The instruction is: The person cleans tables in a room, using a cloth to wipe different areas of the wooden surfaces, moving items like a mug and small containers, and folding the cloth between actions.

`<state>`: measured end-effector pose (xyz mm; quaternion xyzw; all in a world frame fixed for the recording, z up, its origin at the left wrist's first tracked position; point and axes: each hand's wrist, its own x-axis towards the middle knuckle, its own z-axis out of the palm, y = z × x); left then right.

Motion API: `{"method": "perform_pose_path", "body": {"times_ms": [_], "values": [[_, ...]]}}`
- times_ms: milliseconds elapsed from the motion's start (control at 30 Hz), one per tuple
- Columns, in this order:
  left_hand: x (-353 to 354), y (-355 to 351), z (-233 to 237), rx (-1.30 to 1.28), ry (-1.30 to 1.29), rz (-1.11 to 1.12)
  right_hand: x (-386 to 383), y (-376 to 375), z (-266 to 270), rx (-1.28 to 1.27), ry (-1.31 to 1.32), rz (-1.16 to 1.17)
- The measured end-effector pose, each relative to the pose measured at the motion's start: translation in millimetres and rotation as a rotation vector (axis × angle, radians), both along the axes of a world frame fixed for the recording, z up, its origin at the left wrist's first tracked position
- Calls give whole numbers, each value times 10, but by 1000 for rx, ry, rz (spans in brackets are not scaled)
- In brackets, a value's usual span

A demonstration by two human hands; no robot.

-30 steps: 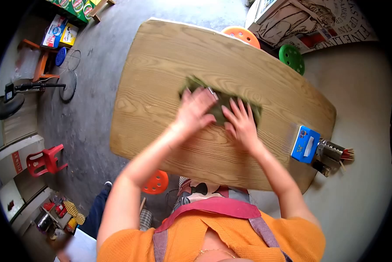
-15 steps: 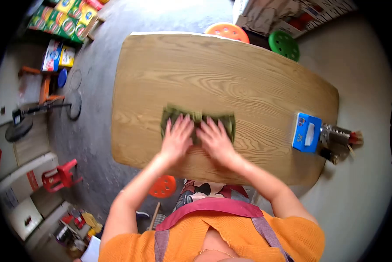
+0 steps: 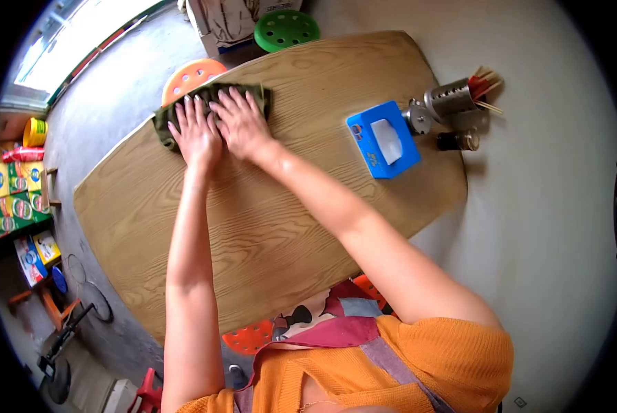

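Note:
A dark green cloth [image 3: 262,102] lies at the far edge of the wooden table [image 3: 274,234], its left part reaching that edge. My left hand [image 3: 200,138] presses flat on the cloth, fingers apart and pointing away from me. Close beside it, my right hand [image 3: 243,127] also rests flat on the cloth with its fingers spread. Both arms are stretched out across the tabletop.
A blue tissue box [image 3: 383,140] stands on the right part of the table, beside a metal tin [image 3: 417,117], a chopstick holder [image 3: 451,100] and a small dark jar [image 3: 453,141]. Orange [image 3: 191,77] and green [image 3: 286,29] stools stand beyond the far edge.
Both hands and the cloth have moved from the near side of the table to its far edge. The camera view has turned and shifted.

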<state>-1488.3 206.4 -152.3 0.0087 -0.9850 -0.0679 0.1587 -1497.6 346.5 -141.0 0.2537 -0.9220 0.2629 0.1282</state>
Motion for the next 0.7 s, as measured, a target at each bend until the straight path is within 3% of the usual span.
{"method": "perform_pose_path", "body": {"times_ms": [67, 233, 300, 367, 433, 500, 567, 600, 633, 667, 700], "values": [[520, 175, 36, -12, -71, -185, 601, 338, 64, -21, 7, 20], [2392, 611, 416, 136, -459, -448, 2483, 1311, 448, 127, -352, 191], [2769, 679, 827, 244, -598, -524, 2842, 1537, 448, 207, -364, 233], [2820, 430, 946, 412, -699, -519, 2760, 1647, 421, 162, -313, 214], [2858, -200, 784, 324, -377, -315, 2591, 1675, 308, 68, -242, 287], [2769, -1107, 590, 429, -154, 35, 2475, 1688, 314, 18, -181, 290], [2940, -2371, 52, 34, -222, 516, 2475, 1665, 300, -2, -142, 287], [3039, -3019, -178, 79, -265, 740, 2467, 1671, 335, -4, -143, 292], [2940, -3305, -15, 170, -476, 1073, 2508, 1668, 358, 4, -146, 284], [2943, -3925, -267, 318, -613, 1241, 2520, 1652, 360, 19, -149, 272], [2917, -4332, -612, 442, -377, 1344, 2501, 1671, 332, 40, -146, 262]]}}
